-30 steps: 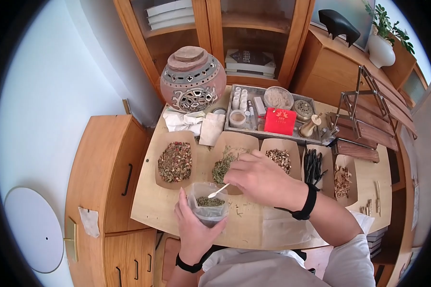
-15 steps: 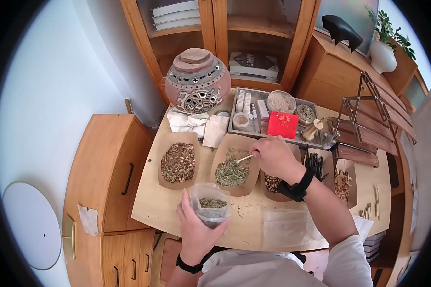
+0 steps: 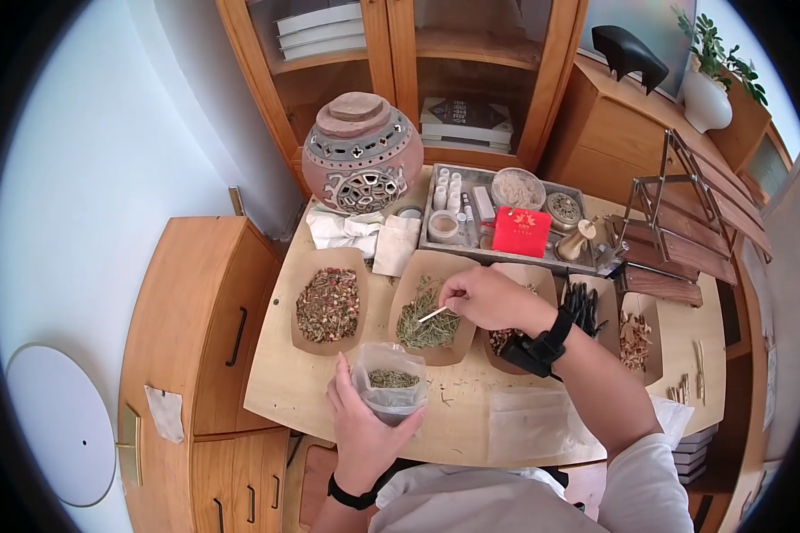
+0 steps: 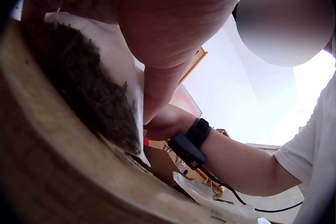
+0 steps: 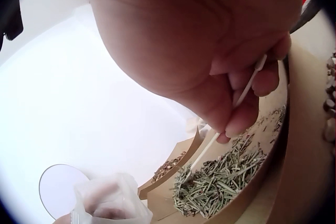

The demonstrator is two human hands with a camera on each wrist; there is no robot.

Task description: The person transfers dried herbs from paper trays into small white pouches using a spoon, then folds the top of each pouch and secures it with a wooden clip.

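Note:
My left hand [image 3: 362,425] grips a small clear plastic bag [image 3: 388,384] with some green herbs in it, standing on the table's near edge; the bag [image 4: 100,92] fills the left wrist view. My right hand [image 3: 487,298] pinches a thin white spoon [image 3: 432,314] and hovers over the middle paper tray [image 3: 406,282] of green needle-like herbs [image 3: 425,325]. In the right wrist view the spoon [image 5: 231,109] points down into the herbs [image 5: 218,184], its tip among them.
A tray of mixed red-green herbs [image 3: 328,305] lies left. Trays of brown pieces [image 3: 504,338], black sticks [image 3: 582,307] and tan chips [image 3: 634,338] lie right. Behind stand a ceramic pot [image 3: 361,155], a grey tray [image 3: 436,174] of jars and a red box [image 3: 520,231].
My right hand moved from the bag to the green-herb tray with the spoon, then lowered its tip into the herbs. The left hand kept hold of the bag.

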